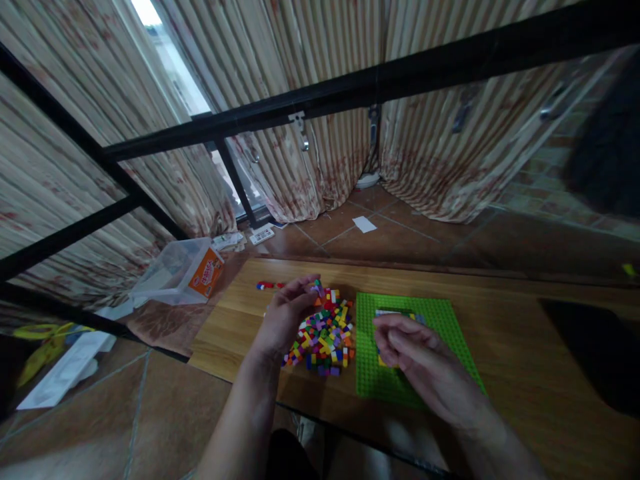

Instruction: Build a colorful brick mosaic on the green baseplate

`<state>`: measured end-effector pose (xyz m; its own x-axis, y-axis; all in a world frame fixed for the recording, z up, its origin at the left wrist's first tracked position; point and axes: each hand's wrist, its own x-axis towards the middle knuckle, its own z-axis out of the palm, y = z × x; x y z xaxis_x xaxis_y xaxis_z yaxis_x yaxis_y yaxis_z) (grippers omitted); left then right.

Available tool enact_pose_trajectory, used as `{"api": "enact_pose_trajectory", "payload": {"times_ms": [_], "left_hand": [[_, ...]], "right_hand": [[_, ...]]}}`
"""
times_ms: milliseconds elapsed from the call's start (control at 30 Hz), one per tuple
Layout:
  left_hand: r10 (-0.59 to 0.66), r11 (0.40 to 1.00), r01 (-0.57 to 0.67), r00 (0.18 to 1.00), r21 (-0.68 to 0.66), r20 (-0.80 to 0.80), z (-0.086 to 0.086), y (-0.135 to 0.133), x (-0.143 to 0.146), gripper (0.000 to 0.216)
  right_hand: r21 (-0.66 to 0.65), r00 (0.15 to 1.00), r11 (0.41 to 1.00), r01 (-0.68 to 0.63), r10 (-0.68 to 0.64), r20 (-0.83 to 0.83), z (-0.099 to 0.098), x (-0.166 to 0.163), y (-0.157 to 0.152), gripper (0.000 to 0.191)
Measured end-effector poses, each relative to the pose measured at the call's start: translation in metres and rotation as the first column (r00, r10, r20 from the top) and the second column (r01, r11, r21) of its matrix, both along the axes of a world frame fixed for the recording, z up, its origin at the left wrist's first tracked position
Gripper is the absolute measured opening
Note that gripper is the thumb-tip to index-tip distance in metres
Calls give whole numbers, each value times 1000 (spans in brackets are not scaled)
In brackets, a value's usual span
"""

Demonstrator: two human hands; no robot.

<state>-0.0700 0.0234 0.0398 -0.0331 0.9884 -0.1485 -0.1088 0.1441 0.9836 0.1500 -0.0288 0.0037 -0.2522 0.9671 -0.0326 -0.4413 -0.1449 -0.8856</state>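
Observation:
My left hand (286, 313) is over the left edge of a pile of small coloured toy bricks (327, 333). Its thumb and forefinger close on a purple toy brick (319, 288), with a bit of green beside it. Above the green studded baseplate (367, 373) is my right hand (417, 350), its fingers curled together in a pinch; whatever lies between the fingertips is too small to make out. Bricks of several colours (395, 312), white and yellow among them, are fixed on the baseplate, partly hidden beneath that hand.
The wooden table (230, 327) carries a few stray bricks (265, 285) at its far left and a dark flat object (590, 353) at right. A clear plastic bin (173, 273) with an orange label stands on the tiled floor. A black metal frame (330, 100) crosses before curtains.

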Motion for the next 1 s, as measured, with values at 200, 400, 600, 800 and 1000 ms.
{"api": "enact_pose_trajectory", "payload": {"times_ms": [200,400,600,800,1000], "left_hand": [[-140,990,125,913,63,382,-12,-30,65,33],[-188,979,145,914,143,359,-33,-26,76,21],[-159,980,133,971,148,178,-41,-26,67,22],[-119,991,107,975,75,187,-43,-27,63,25],[-85,996,77,974,46,210,-46,-26,59,27]], "right_hand": [[83,953,966,243,-254,164,-5,-9,7,32],[264,865,921,286,-367,342,-9,-6,5,30],[314,830,915,252,-371,417,-15,-10,4,21],[225,879,948,223,-296,374,-19,-15,5,24],[103,921,969,224,-245,304,-22,-19,7,29]]}}
